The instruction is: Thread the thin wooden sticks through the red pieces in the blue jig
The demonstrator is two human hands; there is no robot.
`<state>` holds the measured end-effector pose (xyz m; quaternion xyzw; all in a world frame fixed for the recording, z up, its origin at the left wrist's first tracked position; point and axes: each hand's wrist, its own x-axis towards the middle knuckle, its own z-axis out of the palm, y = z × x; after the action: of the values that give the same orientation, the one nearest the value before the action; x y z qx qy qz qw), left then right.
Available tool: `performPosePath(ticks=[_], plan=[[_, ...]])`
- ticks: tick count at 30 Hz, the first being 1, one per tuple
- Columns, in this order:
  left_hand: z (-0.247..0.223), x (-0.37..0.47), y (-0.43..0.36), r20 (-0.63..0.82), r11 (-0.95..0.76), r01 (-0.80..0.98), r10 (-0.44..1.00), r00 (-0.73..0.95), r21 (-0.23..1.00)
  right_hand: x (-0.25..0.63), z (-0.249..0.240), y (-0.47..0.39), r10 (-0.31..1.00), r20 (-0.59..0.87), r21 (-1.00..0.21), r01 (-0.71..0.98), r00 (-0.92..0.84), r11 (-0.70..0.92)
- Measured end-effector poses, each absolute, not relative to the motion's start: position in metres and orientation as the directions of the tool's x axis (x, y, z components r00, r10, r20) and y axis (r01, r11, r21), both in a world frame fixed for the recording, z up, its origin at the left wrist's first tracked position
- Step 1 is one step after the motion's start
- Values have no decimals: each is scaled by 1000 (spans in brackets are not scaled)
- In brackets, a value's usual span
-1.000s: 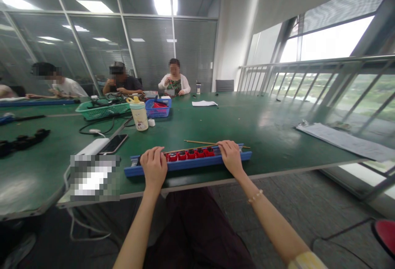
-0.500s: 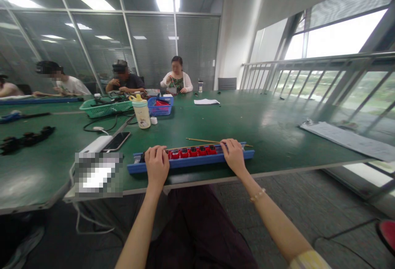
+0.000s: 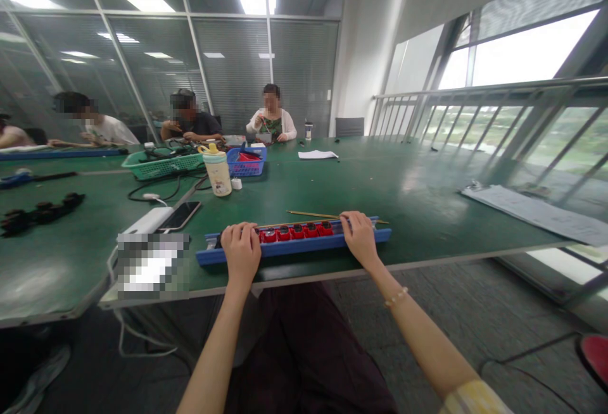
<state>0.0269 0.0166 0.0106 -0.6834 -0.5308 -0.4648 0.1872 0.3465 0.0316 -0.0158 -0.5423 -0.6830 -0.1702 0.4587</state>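
A long blue channel-shaped tray [image 3: 304,249] lies across the table's front edge, with several red blocks [image 3: 297,232] with dark tops in a row inside it. My left hand [image 3: 241,252] is closed over the tray's left part, fingers curled to the far side and covering the row's left end. Toward the right end, my right hand [image 3: 360,238] grips the tray in the same way, to the right of the blocks. Just behind the tray lies a thin brass-coloured rod [image 3: 311,214], partly covered by my right fingers. Both sets of fingertips are hidden.
To the left are a phone [image 3: 183,216], a white power bank [image 3: 149,221] and a yellow-lidded bottle [image 3: 217,173]. Green [image 3: 161,169] and blue [image 3: 247,164] baskets stand beyond. A clipboard [image 3: 536,211] lies at right. Several people sit across the table.
Both hands stay where they were on the tray. The camera view has shifted very slightly.
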Motion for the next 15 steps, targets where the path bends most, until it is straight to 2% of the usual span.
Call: performPosePath(ticks=[15], plan=[[11,28,17,816,-332,911,578,-8,244,346,-15,29,578,816,-215,923,-9,318]])
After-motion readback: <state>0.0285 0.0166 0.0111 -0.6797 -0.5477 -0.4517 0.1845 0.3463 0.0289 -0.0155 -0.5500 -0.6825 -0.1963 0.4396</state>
